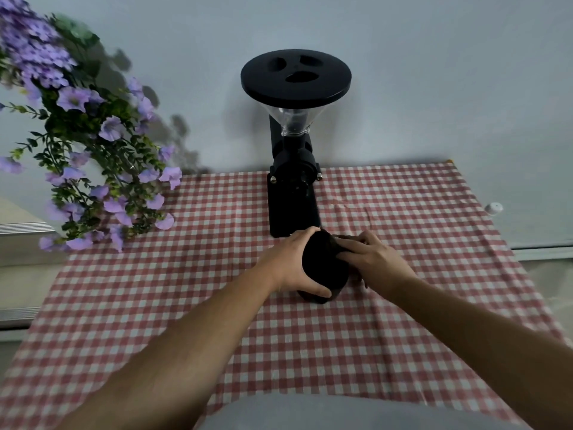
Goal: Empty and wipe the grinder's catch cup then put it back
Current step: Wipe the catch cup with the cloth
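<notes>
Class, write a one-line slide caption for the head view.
Left hand steadies the black catch cup while the right hand reaches inside, before the grinder.

The black catch cup shows no rim or inside, only a dark mass, with the left hand covering its near side and the right hand its far edge. What the right fingers press there cannot be made out. The purple flowers are blurred and cut off at the left edge. The small white object beyond the checked cloth is too small to name.
</notes>
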`<state>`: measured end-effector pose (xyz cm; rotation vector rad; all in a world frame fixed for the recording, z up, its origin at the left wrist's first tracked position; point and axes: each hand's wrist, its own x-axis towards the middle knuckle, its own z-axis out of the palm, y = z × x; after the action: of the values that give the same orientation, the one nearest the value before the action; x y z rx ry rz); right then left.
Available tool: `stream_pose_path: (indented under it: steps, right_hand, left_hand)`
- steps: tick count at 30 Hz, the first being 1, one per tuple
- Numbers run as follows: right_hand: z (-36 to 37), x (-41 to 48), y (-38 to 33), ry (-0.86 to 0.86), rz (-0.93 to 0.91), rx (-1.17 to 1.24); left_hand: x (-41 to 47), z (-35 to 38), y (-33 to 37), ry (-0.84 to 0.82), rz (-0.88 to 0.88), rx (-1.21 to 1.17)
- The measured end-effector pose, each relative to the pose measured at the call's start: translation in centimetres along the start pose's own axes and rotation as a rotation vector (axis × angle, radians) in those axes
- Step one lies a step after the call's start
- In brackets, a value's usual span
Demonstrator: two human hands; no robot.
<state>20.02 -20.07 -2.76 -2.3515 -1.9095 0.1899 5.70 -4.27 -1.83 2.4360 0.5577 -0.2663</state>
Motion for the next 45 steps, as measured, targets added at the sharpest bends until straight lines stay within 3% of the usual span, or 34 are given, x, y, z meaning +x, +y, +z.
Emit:
stream_pose_path:
  steps: [10, 16, 20, 23, 26, 29, 33, 37, 38, 39, 42, 45]
  right_hand:
    - [-1.8, 0.1, -1.4, -0.194, -0.134, -0.096]
    - [-1.0, 2.3, -2.4, -0.227, 0.019, -0.126]
    - [-1.4, 1.9, -2.9, -0.380, 0.240, 0.209]
    - [-3.7, 1.9, -1.5, -0.501, 0.278, 0.542]
    - [-4.8, 1.8, 0.1, -0.335, 0.414, 0.856]
    - [-3.0, 1.8, -0.5, 0.021, 0.534, 0.847]
    - [-0.1, 0.1, -2.8, -0.038, 0.454, 0.763]
    - [-3.5, -0.6, -0.3, -0.399, 0.269, 0.770]
    - [-4.3, -0.4, 0.3, -0.422, 0.281, 0.793]
    - [-4.7, -0.1, 0.7, -0.350, 0.324, 0.819]
    - [-2.5, 0.7, 0.0, 0.078, 0.567, 0.891]
    - [1.6, -0.7, -2.8, 0.113, 0.667, 0.956]
  left_hand:
    - [0.1, 0.2, -0.1, 0.004, -0.021, 0.017]
    - [0.2, 0.1, 0.0, -0.004, -0.035, 0.005]
    - [0.2, 0.1, -0.1, 0.008, -0.025, 0.014]
    - [0.0, 0.1, -0.1, 0.022, 0.002, -0.001]
    - [-0.1, 0.1, -0.1, 0.018, 0.022, -0.038]
    - [-0.2, 0.0, 0.0, 0.009, 0.011, -0.035]
    - [0.0, 0.0, 0.0, 0.017, -0.001, -0.006]
    - [0.1, 0.2, 0.0, 0.023, -0.022, 0.019]
    - [0.0, 0.2, 0.1, 0.017, -0.027, 0.011]
    - [0.0, 0.2, 0.1, 0.006, -0.032, -0.002]
    - [0.0, 0.1, 0.2, -0.008, -0.035, -0.019]
    - [0.1, 0.1, 0.0, -0.021, -0.042, -0.015]
